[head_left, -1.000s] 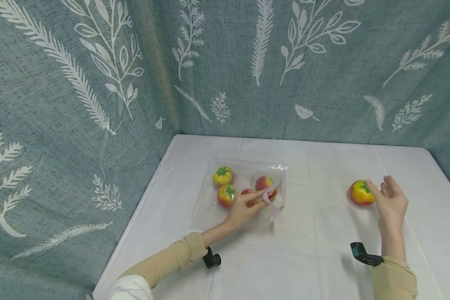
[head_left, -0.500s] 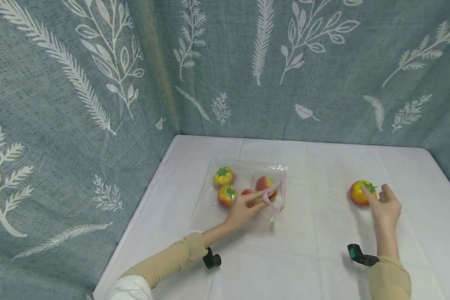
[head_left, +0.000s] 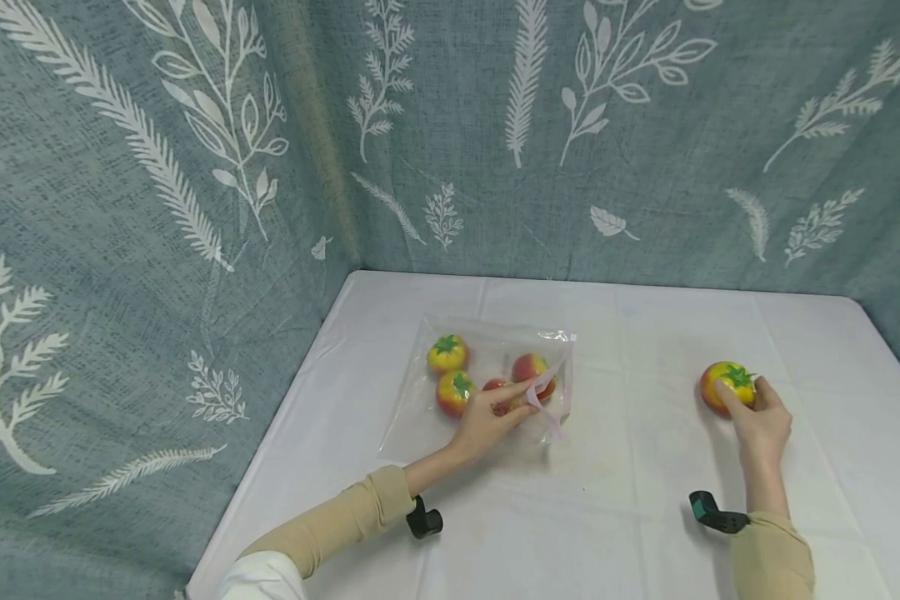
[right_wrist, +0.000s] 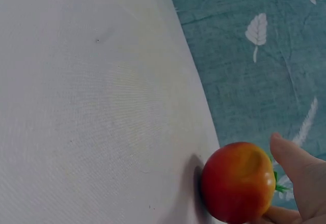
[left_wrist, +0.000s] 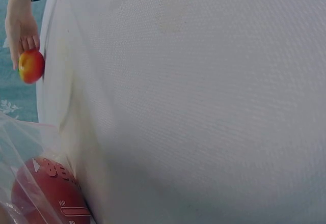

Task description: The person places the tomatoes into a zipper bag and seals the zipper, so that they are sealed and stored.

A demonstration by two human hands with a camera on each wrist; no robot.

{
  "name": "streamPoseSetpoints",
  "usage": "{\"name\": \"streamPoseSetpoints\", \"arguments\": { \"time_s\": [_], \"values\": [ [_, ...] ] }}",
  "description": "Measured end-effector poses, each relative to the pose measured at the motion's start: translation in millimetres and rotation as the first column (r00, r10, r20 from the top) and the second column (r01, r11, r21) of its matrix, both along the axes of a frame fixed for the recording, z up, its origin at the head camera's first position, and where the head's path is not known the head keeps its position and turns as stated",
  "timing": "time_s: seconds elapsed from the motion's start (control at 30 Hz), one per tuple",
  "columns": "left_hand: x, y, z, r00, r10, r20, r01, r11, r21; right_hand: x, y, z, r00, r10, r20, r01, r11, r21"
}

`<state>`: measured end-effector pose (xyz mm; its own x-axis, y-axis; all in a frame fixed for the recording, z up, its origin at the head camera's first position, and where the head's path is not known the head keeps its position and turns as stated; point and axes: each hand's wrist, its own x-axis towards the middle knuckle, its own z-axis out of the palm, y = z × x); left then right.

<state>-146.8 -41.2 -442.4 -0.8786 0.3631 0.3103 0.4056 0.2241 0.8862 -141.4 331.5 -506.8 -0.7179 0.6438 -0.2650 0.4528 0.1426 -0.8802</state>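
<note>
Red and yellow, the loose round fruit with glossy skin and a green leafy top [head_left: 724, 372] sat on the table with the creased white cover [head_left: 630, 500], at the middle right of the head view. Your right hand [head_left: 763, 429] was around it, thumb across its lower left side and fingers bent at its right. At the lower right of the right wrist view, your thumb stood beside the leafy end and a finger showed under the fruit; whether the grip was tight, I could not tell.

Your left hand [head_left: 487, 417] reached over the flat, clear plastic bag [head_left: 412, 433], near the centre of the head view. Its thumb and fingers were nearly straight and parted, their ends at the pale pink strip [head_left: 554, 423] by the bag's right edge. In the bag's left half lay 2 round yellow-and-red fruits with green tops [head_left: 447, 354]; a rounder red fruit [head_left: 528, 365] lay upper right, and more red was partly hidden by your hand. At the lower left of the left wrist view, a rounded red surface with lettering [left_wrist: 48, 191] showed beside the film.

A blue-green curtain with white leaf prints [head_left: 487, 208] filled the upper frame.
</note>
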Motion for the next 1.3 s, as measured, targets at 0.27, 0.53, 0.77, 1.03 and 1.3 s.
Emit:
{"name": "streamPoseSetpoints", "arguments": {
  "time_s": [0.27, 0.53, 0.77, 1.03, 1.3],
  "values": [
    [1.1, 0.1, 1.8, 1.0, 0.0, 0.011, 0.0, 1.0, -0.002, 11.7, -21, 29.1, 0.999, 0.033, 0.006, -0.033, 0.999, 0.017],
    [1.5, -0.1, 2.3, 1.0, 0.002, 0.026, -0.002, 1.0, -0.004, 11.0, -21, 23.9, 1.0, 0.024, 0.003, -0.024, 0.998, 0.054],
    [1.2, -0.2, 2.1, 1.0, -0.001, 0.028, 0.001, 1.0, -0.006, 11.5, -21, 23.5, 1.0, 0.005, 0.004, -0.006, 0.999, 0.044],
    [1.0, 0.1, 2.1, 0.999, -0.004, 0.039, 0.004, 1.0, 0.001, 11.2, -21, 23.1, 1.0, -0.005, 0.008, 0.005, 0.999, 0.036],
    [0.9, 0.9, 2.0, 0.999, 0.0, 0.043, 0.0, 1.0, 0.006, 11.0, -24, 28.6, 1.0, -0.007, -0.002, 0.007, 1.0, -0.009]
  ]
}}
